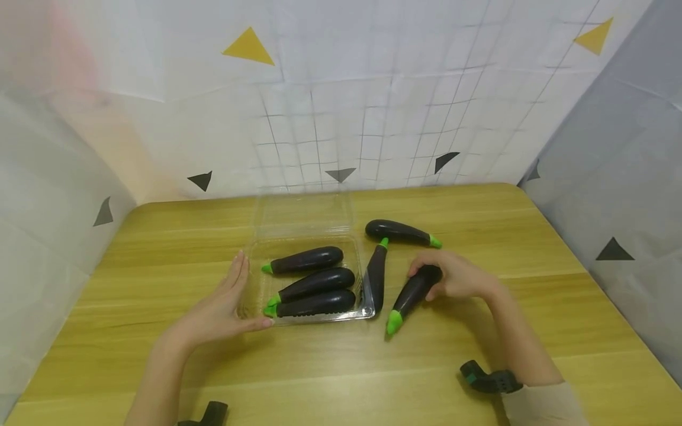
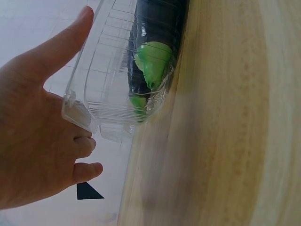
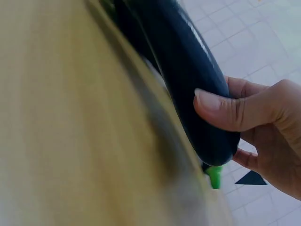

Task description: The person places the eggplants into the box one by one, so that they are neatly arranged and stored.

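A clear plastic clamshell box [image 1: 325, 318] stands on the table with its lid [image 1: 303, 212] folded back. Three dark eggplants with green tips, among them a front eggplant [image 1: 319, 303], lie side by side in it, tips to the left. My left hand [image 1: 208, 313] touches the box's front-left corner, thumb along the front rim and fingers straight along the left side. To the right of the box, my right hand [image 1: 460, 275] grips another eggplant [image 1: 414, 291] by its thick end, thumb on one side and fingers on the other. Its green tip points toward me.
One loose eggplant [image 1: 376, 278] lies against the box's right side. Behind it, another eggplant [image 1: 399, 231] lies crosswise, green tip to the right. The wooden table [image 1: 330, 378] ends at a white sheet wall [image 1: 224, 142] at the back, with more sheets on both sides.
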Demonstrator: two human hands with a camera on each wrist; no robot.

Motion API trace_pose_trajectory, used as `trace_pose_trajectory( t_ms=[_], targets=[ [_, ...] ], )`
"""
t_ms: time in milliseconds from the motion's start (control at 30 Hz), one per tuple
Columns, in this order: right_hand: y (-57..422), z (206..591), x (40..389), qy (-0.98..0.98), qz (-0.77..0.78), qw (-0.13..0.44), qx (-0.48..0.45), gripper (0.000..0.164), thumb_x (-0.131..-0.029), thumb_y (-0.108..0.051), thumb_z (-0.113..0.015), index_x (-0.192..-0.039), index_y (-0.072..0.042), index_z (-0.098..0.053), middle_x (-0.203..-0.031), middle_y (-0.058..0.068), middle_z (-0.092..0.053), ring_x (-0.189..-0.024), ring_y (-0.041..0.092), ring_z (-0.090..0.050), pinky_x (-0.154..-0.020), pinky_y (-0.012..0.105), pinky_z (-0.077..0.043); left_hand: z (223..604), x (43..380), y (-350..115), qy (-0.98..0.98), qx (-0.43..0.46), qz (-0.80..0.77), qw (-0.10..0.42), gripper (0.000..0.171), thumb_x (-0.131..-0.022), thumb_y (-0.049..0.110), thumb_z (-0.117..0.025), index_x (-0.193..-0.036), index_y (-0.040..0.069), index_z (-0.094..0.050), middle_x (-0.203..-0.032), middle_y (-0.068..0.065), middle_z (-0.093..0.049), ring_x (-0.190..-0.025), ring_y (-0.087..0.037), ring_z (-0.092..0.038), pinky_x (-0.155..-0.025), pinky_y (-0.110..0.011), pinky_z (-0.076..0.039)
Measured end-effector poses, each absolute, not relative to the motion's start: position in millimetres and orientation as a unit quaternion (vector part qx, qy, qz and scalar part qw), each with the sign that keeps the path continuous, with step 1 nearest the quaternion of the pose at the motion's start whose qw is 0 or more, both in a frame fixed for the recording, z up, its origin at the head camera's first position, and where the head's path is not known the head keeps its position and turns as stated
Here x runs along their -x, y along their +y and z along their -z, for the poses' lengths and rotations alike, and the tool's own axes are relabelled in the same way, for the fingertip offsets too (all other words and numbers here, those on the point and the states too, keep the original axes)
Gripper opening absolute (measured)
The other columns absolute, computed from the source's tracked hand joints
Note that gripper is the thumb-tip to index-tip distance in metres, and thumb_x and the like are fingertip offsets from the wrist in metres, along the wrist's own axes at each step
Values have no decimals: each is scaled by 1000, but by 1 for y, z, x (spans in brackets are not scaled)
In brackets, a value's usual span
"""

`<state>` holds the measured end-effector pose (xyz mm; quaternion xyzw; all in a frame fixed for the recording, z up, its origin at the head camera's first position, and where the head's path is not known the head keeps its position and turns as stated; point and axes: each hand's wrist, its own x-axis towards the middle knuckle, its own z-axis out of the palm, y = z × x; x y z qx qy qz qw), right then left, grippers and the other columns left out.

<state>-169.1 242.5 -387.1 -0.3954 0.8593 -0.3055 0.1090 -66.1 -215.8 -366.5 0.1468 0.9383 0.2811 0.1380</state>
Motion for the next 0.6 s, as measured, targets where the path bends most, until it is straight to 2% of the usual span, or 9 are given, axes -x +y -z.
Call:
trace_pose_trajectory(
  t_ms=[133,333,600],
  targets=[
    [249,376,166,854,323,126,389,54,-62,-2,-88,-107,-22,-67,-112,-8,-64,-109,16,-57,-98,37,-43,368,67,-216,938,-146,-281,139,126,-77,66,-67,-151,5,15,-155,-6,28,-144,-39,3,-110,-60,-17],
    [250,362,159,837,360,105,399,50,-65,-10,-89,-108,-24,-67,-113,-8,-65,-110,16,-58,-99,25,-39,366,66,-215,937,-144,-284,140,126,-77,66,-67,-151,6,15,-155,-6,28,-144,-38,5,-110,-60,-15],
    [241,347,149,840,377,57,387,46,-70,-18,-88,-111,-21,-67,-110,-7,-66,-97,14,-60,-86,28,-48,366,66,-215,938,-146,-282,141,126,-77,67,-66,-151,5,15,-155,-7,28,-144,-39,4,-110,-60,-15]
  ],
)
